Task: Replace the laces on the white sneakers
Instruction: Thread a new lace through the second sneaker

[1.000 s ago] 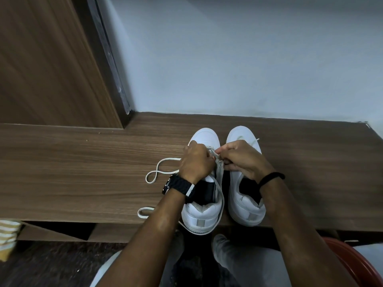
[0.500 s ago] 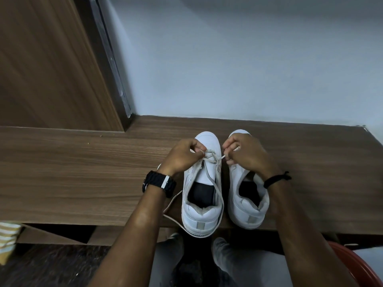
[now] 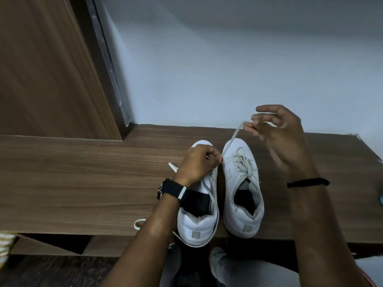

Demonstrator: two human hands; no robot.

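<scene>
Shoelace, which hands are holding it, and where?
Both hands hold the shoelace. The right hand pinches its raised end; the left hand pinches it low, over the left shoe.

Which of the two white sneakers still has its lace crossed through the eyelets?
The right sneaker: a grey lace criss-crosses its front. On the left sneaker the lace runs loose, pulled out by the hands.

Dim, cool light; wall (image 3: 228, 59) brightest (slight vignetting above), wide-angle bending at edges, raised right hand (image 3: 277, 137) motion-blurred.
</scene>
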